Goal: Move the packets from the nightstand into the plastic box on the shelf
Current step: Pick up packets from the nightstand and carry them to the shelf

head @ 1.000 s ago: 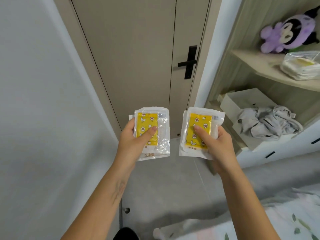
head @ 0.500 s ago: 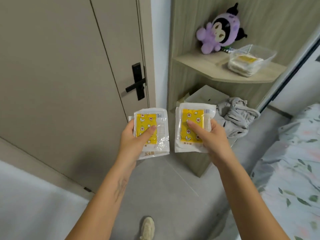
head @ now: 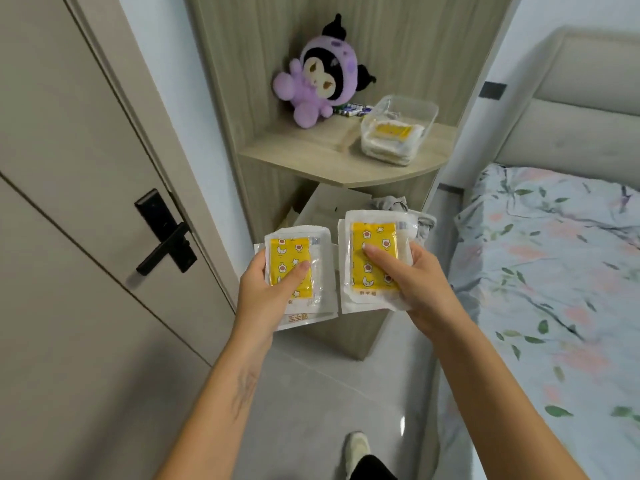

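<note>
Left hand [head: 263, 289] and right hand [head: 420, 285] grip packets [head: 372, 258].

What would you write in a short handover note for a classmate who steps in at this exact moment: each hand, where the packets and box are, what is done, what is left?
Left hand: grips a small stack of yellow-printed packets, thumb on top.
Right hand: grips a second stack of packets, thumb on top.
Both stacks are in the air in front of the shelf, below its level.
Plastic box: on the shelf, right of the plush toy, already holding some packets.
Left: lift both stacks into the box. Whether more wait on the nightstand cannot be told.
</note>
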The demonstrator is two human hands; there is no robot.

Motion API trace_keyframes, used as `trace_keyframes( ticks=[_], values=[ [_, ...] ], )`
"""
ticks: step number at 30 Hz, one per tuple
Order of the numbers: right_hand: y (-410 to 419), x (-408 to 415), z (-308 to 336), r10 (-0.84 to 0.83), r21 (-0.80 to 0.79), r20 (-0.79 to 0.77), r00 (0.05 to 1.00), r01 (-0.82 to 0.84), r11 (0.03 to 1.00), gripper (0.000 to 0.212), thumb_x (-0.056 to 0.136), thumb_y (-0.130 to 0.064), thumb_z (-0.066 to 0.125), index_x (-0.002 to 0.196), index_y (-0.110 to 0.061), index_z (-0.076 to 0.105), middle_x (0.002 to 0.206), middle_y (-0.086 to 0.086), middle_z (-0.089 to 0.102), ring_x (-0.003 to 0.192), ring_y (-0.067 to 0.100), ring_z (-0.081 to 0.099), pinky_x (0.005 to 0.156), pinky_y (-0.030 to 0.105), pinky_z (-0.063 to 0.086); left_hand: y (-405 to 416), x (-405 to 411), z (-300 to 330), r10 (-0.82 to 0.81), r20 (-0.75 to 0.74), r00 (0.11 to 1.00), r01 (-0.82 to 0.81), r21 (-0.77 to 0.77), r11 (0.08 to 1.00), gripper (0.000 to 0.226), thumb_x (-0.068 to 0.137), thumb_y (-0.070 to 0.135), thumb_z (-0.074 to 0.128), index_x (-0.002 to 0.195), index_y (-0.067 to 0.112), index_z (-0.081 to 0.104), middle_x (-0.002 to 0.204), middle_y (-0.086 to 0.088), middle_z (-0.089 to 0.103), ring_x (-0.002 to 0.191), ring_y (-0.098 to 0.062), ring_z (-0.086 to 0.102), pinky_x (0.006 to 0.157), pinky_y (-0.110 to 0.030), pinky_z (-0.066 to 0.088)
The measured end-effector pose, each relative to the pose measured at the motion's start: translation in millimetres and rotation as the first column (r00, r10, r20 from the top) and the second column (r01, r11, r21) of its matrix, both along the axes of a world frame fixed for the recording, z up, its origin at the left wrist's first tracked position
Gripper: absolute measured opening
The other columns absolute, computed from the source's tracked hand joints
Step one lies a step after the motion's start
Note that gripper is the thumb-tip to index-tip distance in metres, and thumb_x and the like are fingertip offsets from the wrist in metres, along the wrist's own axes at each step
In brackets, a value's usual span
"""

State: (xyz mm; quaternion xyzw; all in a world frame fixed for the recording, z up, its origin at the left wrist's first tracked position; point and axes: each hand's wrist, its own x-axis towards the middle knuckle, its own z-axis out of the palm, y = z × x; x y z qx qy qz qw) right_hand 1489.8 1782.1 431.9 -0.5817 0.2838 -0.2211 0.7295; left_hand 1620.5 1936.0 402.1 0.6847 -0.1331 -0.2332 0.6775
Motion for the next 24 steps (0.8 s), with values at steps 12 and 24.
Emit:
trace_keyframes(
  ticks=[12,24],
  values=[
    [-179,45,3,-0.125,0.028,-0.039,0.991,0.126,0.992,0.026,0.081,-0.035,0.070,0.095,-0.014,0.073,0.088,0.004,0.078,0.078,0.016,0.075,0.063,0.023,0.057,-204,62,8,-0.117,-0.021,0.993,0.115,-0.086,0.990,0.047,0.079,0.022,0.078,0.120,0.028,0.057,0.103,0.008,0.074,0.089,-0.007,0.072,0.062,-0.017,0.056],
    [-298,83,29,-0.064,0.140,0.148,0.987,0.043,0.989,0.031,0.084,-0.040,0.059,0.106,-0.020,0.067,0.100,0.004,0.077,0.089,0.016,0.074,0.066,0.022,0.057,-375,51,48,-0.192,-0.220,0.956,0.133,-0.255,0.958,0.059,0.089,0.037,0.054,0.144,0.018,0.043,0.132,-0.006,0.063,0.115,-0.021,0.064,0.095,-0.041,0.055]
  ],
)
